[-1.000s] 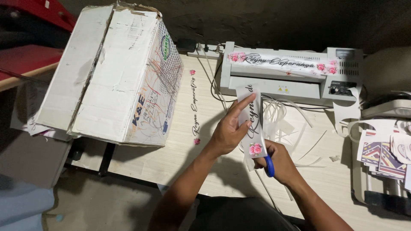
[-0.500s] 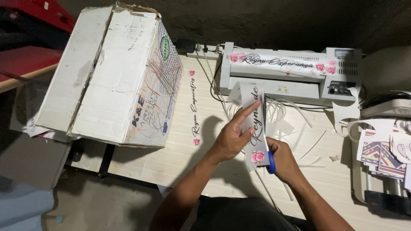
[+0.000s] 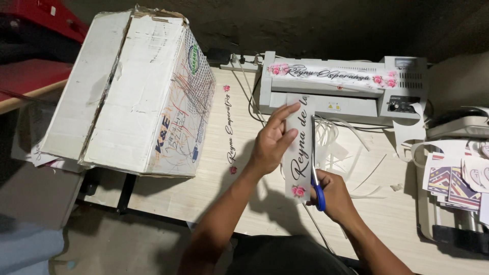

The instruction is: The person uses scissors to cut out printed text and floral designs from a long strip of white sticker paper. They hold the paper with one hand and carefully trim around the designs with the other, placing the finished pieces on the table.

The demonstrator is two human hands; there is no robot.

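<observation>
Head view, left hand [image 3: 272, 145] holding a long laminated name strip [image 3: 299, 147], right hand [image 3: 333, 196] at five o'clock gripping blue-handled scissors [image 3: 317, 173], laminator [image 3: 346, 86] at twelve o'clock.

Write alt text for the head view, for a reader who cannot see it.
A person's left hand holds a long printed strip with a pink flower while the right hand cuts along its edge with blue-handled scissors. Behind are a grey laminator and a worn white cardboard box.

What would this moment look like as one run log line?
left hand: holds printed strip | right hand: scissors along strip's right edge | offcuts on table | laminator behind
</observation>
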